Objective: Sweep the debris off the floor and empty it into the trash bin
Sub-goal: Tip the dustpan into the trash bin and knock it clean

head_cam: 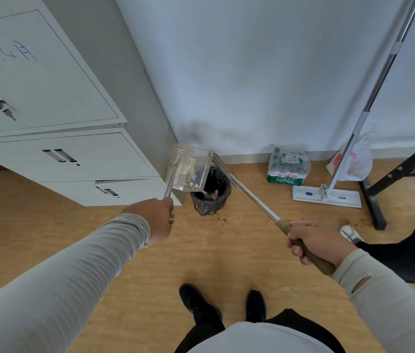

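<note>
Just above frame centre, my left hand grips the dustpan handle, pan tilted over the trash bin, debris sliding toward its lower edge. My right hand clasps the broom handle, which slants up-left toward the bin.

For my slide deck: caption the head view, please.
Left hand tips dustpan over trash bin; right hand holds broom.

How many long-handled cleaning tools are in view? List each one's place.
3: dustpan tipped over the trash bin, broom in the right hand, mop by the wall.
</note>
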The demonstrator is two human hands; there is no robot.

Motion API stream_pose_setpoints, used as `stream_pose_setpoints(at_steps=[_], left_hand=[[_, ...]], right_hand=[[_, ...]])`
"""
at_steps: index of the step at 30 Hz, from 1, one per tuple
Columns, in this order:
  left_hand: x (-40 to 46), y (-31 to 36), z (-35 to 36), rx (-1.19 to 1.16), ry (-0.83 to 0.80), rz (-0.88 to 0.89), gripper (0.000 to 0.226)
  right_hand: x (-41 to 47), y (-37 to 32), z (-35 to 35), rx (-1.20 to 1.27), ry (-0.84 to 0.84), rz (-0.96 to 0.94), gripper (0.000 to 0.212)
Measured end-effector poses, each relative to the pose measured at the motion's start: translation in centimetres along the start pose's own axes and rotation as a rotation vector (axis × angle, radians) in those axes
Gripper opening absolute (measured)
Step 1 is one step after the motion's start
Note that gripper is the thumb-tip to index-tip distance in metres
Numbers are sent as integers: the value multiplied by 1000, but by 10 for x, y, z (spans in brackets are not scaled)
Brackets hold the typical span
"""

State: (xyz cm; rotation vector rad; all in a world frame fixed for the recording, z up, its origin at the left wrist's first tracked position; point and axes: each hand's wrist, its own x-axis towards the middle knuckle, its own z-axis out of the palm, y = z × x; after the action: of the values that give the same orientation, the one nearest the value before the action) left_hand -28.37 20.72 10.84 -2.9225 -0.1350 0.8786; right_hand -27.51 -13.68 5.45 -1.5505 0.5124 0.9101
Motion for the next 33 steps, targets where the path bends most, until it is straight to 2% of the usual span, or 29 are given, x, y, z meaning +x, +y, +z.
stream_pose_setpoints(at_steps=[8, 18, 33], left_hand=[[0, 6, 5, 56, 9, 12, 11], [3, 16, 22, 123, 25, 51, 24], [1, 20, 28, 151, 50, 73, 27]], right_hand=[[3, 4, -2, 4, 3, -5, 16], [4, 5, -2, 41, 12, -13, 14], [2, 2, -1, 28, 43, 12, 17]])
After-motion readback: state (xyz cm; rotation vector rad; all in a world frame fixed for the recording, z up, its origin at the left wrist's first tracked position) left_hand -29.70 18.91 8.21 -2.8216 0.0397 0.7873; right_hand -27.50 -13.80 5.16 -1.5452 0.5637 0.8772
